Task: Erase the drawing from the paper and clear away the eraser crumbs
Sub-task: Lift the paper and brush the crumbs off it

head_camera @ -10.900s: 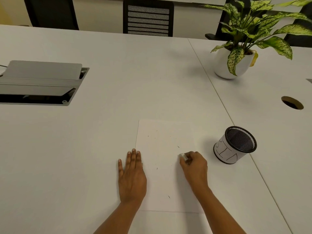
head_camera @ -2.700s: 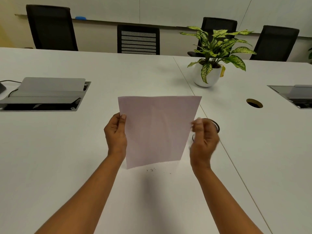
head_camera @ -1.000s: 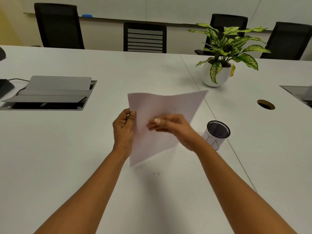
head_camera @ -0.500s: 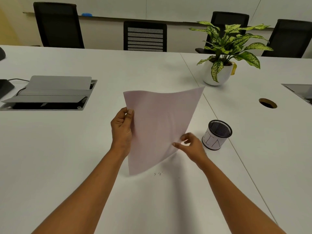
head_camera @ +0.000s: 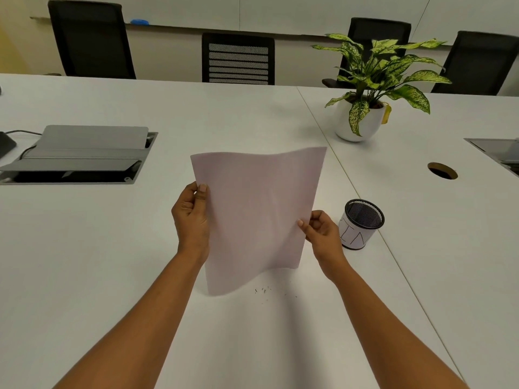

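Table, right hand now pinching paper

The paper hides the fingers of the left hand; only its thumb shows, pinched on the near face. The right hand pinches the other edge and covers the start of the lettering on the cup, so the word cannot be read. The cup's inside is too dark to tell. The crumbs are mere specks. The left edge cuts off a dark thing, the right edge a hatch. A blue thing is too small to tell.
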The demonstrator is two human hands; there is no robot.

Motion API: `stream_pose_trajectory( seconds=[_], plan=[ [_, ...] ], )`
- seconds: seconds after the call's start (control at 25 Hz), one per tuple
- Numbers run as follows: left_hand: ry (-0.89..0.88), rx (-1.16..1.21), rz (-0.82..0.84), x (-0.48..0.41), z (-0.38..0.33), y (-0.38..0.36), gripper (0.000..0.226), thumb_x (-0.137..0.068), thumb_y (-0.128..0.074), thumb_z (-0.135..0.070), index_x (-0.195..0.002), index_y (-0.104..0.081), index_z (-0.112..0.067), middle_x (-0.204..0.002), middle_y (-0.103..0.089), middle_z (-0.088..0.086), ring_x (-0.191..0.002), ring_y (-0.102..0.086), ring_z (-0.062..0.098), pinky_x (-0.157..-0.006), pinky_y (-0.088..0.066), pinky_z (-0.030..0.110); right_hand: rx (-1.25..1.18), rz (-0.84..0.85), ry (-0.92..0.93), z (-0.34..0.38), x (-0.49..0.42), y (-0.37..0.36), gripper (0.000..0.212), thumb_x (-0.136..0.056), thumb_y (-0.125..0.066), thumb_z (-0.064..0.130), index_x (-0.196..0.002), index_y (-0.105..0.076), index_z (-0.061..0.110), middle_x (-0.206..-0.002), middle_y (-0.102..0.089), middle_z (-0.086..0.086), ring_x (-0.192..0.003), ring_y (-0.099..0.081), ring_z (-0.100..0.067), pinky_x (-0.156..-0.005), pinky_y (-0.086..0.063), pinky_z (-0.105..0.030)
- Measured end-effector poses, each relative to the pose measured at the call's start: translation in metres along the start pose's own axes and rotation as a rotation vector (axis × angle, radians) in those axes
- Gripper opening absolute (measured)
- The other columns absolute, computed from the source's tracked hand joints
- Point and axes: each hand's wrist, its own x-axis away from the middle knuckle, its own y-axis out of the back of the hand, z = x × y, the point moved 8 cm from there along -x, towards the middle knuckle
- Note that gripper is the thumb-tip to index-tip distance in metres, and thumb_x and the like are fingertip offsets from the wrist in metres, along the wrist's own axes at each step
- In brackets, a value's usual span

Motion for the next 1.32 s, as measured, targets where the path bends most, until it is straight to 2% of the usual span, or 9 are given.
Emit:
stream_pose_trajectory(
  seconds=[0.16, 0.32, 0.52, 0.64, 0.72, 0.8, 0.92, 1.12, 1.32],
  plan=[
    [-0.028, 0.031, -0.024, -0.001, -0.004, 0.002, 0.018, -0.094, -0.049, -0.017, -0.084, -0.061, -0.025, -0.077, -0.067, -0.022, -0.075, -0.059, -0.004, -0.069, -0.048, 0.015, -0.006, -0.114, 0.104, 0.01, 0.007, 0.003, 0.014, -0.087, -0.057, 0.006, -0.082, -0.052, 0.019, -0.085, -0.067, -0.002, -0.073, -0.064, 0.001, -0.068, -0.05, -0.01],
    [-0.018, 0.036, 0.001, 0.002, -0.002, -0.001, 0.017, -0.094, -0.048, -0.017, -0.086, -0.061, -0.024, -0.085, -0.066, -0.015, -0.078, -0.06, -0.002, -0.07, -0.048, 0.015, -0.007, -0.143, 0.117, 0.004, 0.016, 0.006, 0.012, -0.088, -0.056, 0.008, -0.085, -0.053, 0.019, -0.087, -0.067, -0.003, -0.079, -0.063, -0.007, -0.073, -0.05, -0.014],
    [-0.021, -0.116, 0.144, 0.022, 0.009, -0.009, 0.015, -0.095, -0.042, -0.02, -0.101, -0.056, -0.016, -0.088, -0.06, -0.008, -0.072, -0.057, -0.01, -0.067, -0.045, 0.008, 0.06, -0.096, 0.06, -0.011, 0.021, 0.005, 0.023, -0.092, -0.05, 0.01, -0.113, -0.056, 0.016, -0.103, -0.065, 0.003, -0.095, -0.061, -0.005, -0.075, -0.049, -0.008],
    [-0.014, -0.076, 0.212, 0.028, 0.014, -0.008, 0.022, -0.097, -0.036, -0.035, -0.099, -0.055, -0.024, -0.088, -0.062, -0.015, -0.076, -0.056, -0.01, -0.071, -0.046, 0.01, 0.08, -0.119, 0.055, -0.01, 0.02, 0.006, 0.025, -0.093, -0.048, 0.01, -0.116, -0.056, 0.01, -0.105, -0.064, 0.0, -0.095, -0.06, -0.011, -0.071, -0.048, -0.005],
    [-0.006, -0.061, 0.26, 0.03, 0.014, -0.007, 0.028, -0.088, -0.044, -0.052, -0.1, -0.054, -0.028, -0.088, -0.066, -0.021, -0.079, -0.059, -0.007, -0.071, -0.049, 0.013, 0.067, -0.131, 0.065, -0.008, 0.02, 0.007, 0.023, -0.092, -0.048, 0.007, -0.113, -0.057, 0.009, -0.103, -0.064, -0.002, -0.091, -0.06, -0.009, -0.07, -0.048, -0.002],
    [0.051, -0.117, 0.269, 0.03, 0.021, -0.007, 0.023, -0.085, -0.057, -0.038, -0.105, -0.053, -0.026, -0.099, -0.067, -0.012, -0.085, -0.063, -0.001, -0.075, -0.053, 0.017, 0.057, -0.136, 0.066, -0.007, 0.02, 0.007, 0.021, -0.092, -0.048, 0.005, -0.111, -0.057, 0.011, -0.103, -0.064, -0.004, -0.09, -0.061, -0.006, -0.072, -0.049, -0.004],
    [0.087, -0.227, 0.236, 0.031, 0.032, -0.003, 0.028, -0.086, -0.059, -0.01, -0.112, -0.055, -0.019, -0.11, -0.063, 0.005, -0.096, -0.061, 0.013, -0.076, -0.051, 0.012, 0.045, -0.137, 0.078, -0.004, 0.02, 0.005, 0.021, -0.092, -0.048, 0.005, -0.108, -0.057, 0.014, -0.101, -0.064, -0.002, -0.09, -0.06, -0.003, -0.072, -0.049, -0.004],
    [0.097, -0.243, 0.222, 0.03, 0.036, -0.006, 0.028, -0.089, -0.056, -0.011, -0.117, -0.055, -0.013, -0.11, -0.062, 0.005, -0.099, -0.059, 0.018, -0.081, -0.048, 0.02, 0.076, -0.162, 0.087, -0.006, 0.022, 0.009, 0.022, -0.092, -0.047, 0.006, -0.112, -0.056, 0.011, -0.099, -0.064, 0.001, -0.091, -0.061, -0.007, -0.073, -0.05, -0.007],
    [0.181, -0.309, 0.267, 0.045, 0.061, 0.0, 0.032, -0.091, -0.052, -0.011, -0.123, -0.05, -0.011, -0.109, -0.06, 0.001, -0.099, -0.056, 0.015, -0.075, -0.045, 0.011, 0.156, -0.12, -0.024, -0.036, 0.026, 0.01, 0.026, -0.093, -0.044, 0.005, -0.116, -0.053, 0.011, -0.106, -0.062, -0.003, -0.104, -0.058, -0.02, -0.088, -0.043, -0.028]
  ],
)
